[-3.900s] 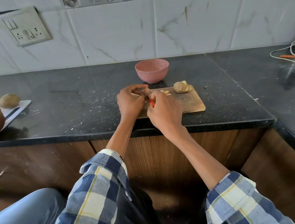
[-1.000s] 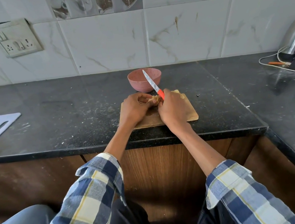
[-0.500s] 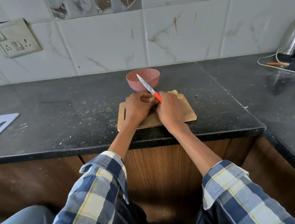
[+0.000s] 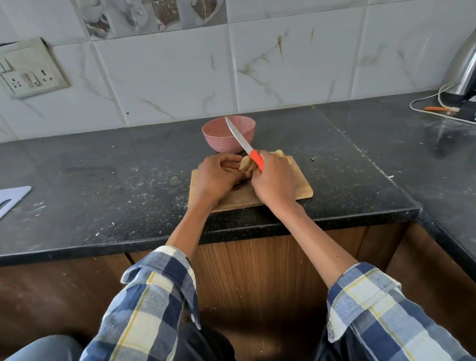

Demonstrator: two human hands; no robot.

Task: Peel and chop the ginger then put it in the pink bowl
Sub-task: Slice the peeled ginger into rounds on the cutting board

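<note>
Both hands at wooden cutting board [image 4: 299, 186], ginger in grip.
Left hand [image 4: 216, 180] fingers curled round ginger [image 4: 246, 163] above the board; right hand [image 4: 274, 180] wrapped on orange-handled knife [image 4: 245, 144], blade angled up across pink bowl [image 4: 217, 136] just behind.

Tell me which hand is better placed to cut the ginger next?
Right. The right hand already grips the knife by its orange handle, blade up, while the left hand holds the ginger over the cutting board.

A pale ginger piece [image 4: 246, 163] is held above the wooden board [image 4: 301, 185]. The pink bowl [image 4: 220, 136] is set upright just behind the board.
</note>
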